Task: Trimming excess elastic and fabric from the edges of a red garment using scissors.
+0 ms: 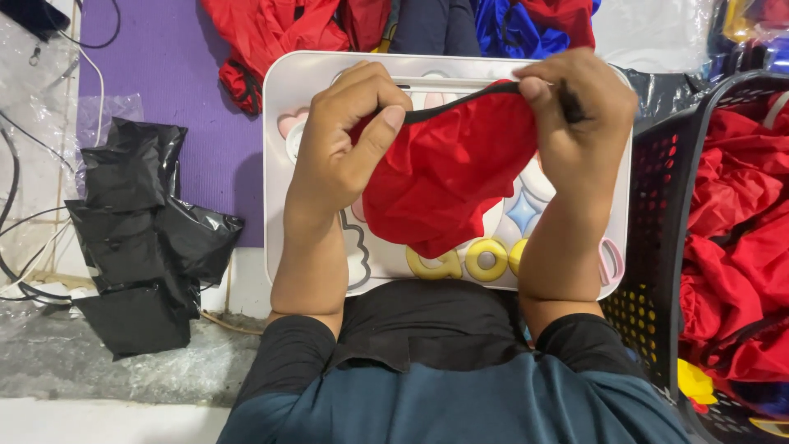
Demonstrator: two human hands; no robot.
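Two hands pinch one red fabric pouch with a black trimmed edge (448,177) over the white rectangular lap tray (283,164).

Left hand (341,140) and right hand (575,115) each clamp the trim, stretched crosswise; the cloth hangs toward the person. Right of the tray, a black perforated plastic basket (657,222) holds more red fabric (735,238).

White lap tray (283,164) sits on purple mat (173,99).
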